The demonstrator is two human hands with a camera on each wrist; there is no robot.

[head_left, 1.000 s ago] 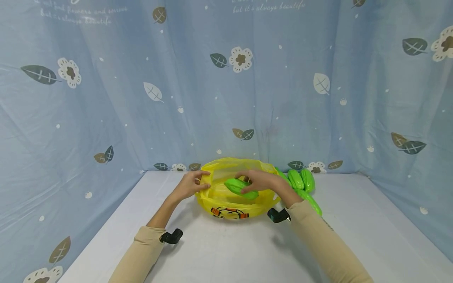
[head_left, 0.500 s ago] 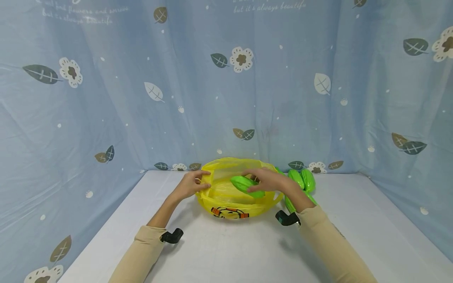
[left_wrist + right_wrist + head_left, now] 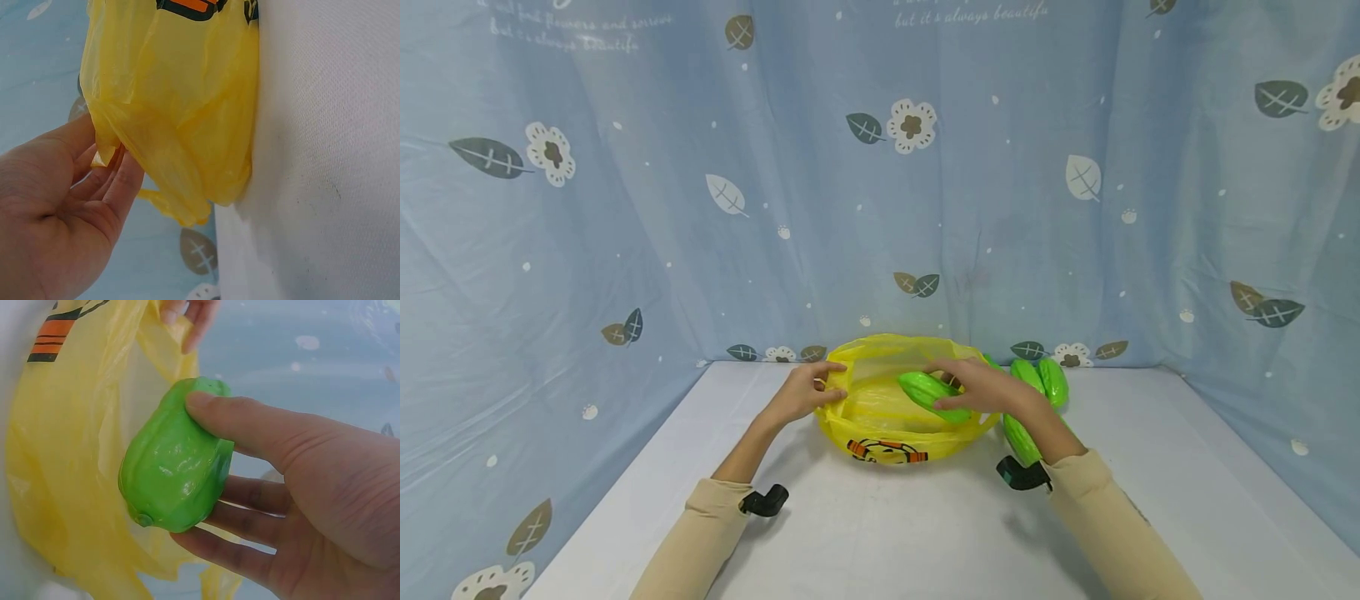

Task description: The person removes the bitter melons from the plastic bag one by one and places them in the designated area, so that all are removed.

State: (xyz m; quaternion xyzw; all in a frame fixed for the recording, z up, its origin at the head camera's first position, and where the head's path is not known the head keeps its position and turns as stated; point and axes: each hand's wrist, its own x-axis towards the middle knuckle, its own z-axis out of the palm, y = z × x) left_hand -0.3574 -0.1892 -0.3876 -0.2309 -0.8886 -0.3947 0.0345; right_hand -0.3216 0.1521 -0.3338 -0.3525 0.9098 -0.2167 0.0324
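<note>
A yellow plastic bag (image 3: 951,443) with a black and orange print stands with its mouth spread. My left hand (image 3: 797,393) holds the bag's left edge between thumb and fingers; in the left wrist view its fingers (image 3: 125,181) reach behind the yellow film. Over the bag's mouth, toward its right side, my right hand (image 3: 981,387) grips a glossy green ribbed gourd (image 3: 175,462). The right wrist view shows the thumb on one side of the gourd and the fingers along the other.
Several more green gourds (image 3: 1055,382) lie on the white table (image 3: 880,533) right of the bag, partly hidden by the right forearm. A blue curtain (image 3: 820,233) with leaves and flowers hangs close behind. Black wrist cameras (image 3: 765,501) stick out from both sleeves.
My right hand has moved to the right with the green gourd, from mid-bag toward its right rim. The left hand has stayed on the bag's edge.
</note>
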